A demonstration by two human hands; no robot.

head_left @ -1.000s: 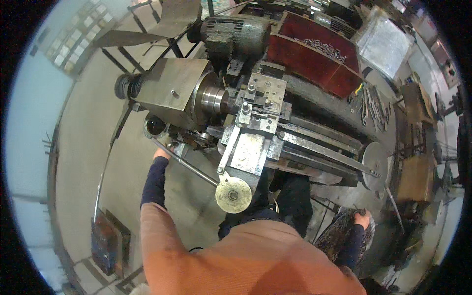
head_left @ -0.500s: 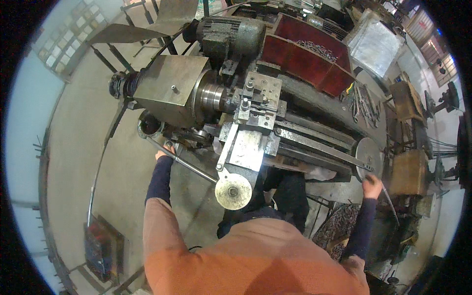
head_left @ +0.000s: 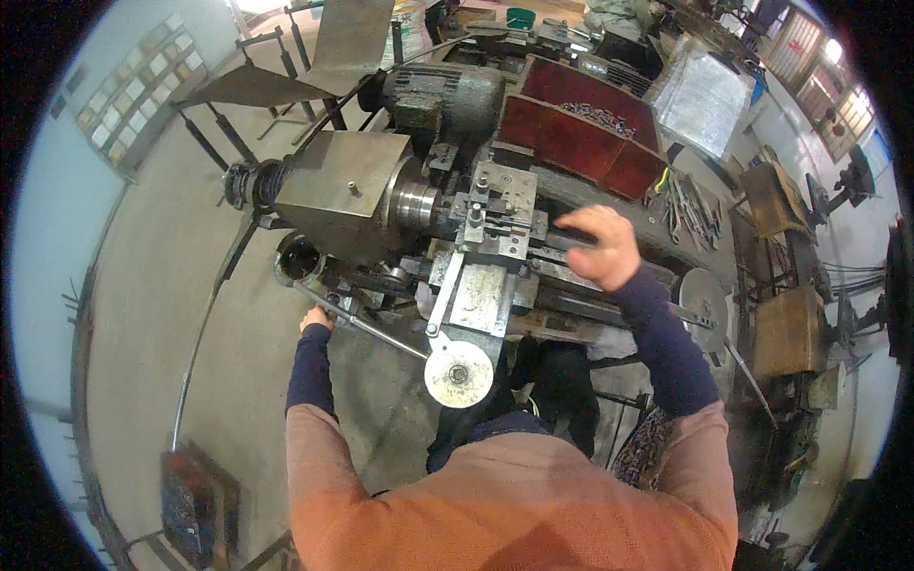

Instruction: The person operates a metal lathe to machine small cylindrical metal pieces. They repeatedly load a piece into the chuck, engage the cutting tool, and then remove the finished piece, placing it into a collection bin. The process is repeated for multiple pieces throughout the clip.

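Note:
My left hand (head_left: 315, 319) is closed at the front of the small lathe, beside a long metal rod (head_left: 367, 328); what its fingers hold is hidden. Over the bed, my right hand (head_left: 606, 249) is raised with thumb and fingers apart and nothing visible in them. Its fingertips point at the steel tool block (head_left: 500, 209), just to their left. The round spindle chuck (head_left: 414, 205) faces that block from the left. Below the block, a round pale disc (head_left: 459, 374) sits at the end of the cross slide. A larger handwheel (head_left: 703, 297) stands at the bed's right end.
Behind the bed, a dark red tray (head_left: 562, 143) holds many small metal parts. Wrenches (head_left: 687, 211) lie to its right. An electric motor (head_left: 443, 95) sits behind the sheet-metal headstock cover (head_left: 343, 181). At the lower left, a pedal-like plate (head_left: 195, 504) stands on the floor.
My right hand has left the large handwheel and moved up and left to beside the tool block, its fingers now apart. My left hand stays closed at the machine's front. The view has shifted slightly.

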